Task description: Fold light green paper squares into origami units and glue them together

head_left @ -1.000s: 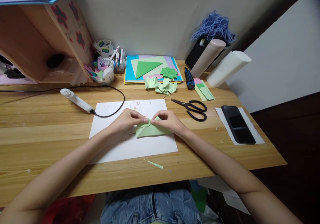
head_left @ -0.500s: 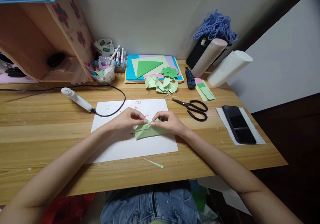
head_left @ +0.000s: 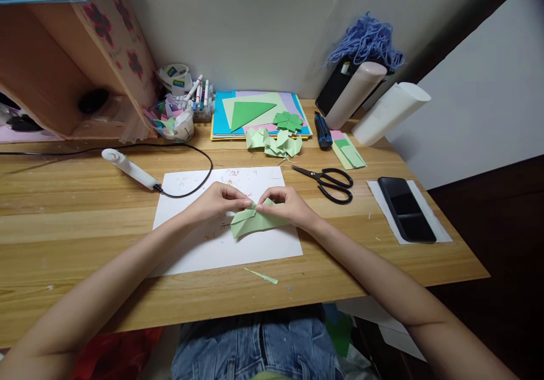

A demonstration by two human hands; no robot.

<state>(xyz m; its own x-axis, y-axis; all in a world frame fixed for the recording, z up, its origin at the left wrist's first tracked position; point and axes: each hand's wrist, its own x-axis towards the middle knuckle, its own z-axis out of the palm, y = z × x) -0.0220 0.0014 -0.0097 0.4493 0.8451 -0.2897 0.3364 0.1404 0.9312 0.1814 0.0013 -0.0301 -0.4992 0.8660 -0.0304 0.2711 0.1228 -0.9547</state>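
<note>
Fingers (head_left: 244,202) pinch green folded paper (head_left: 255,222).

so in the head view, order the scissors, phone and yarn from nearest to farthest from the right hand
1. scissors, just right of the right hand, which pinches the paper
2. phone, farther right
3. yarn, far back on the right

1 phone (head_left: 406,209), roughly 5 markers (head_left: 199,93)
</note>
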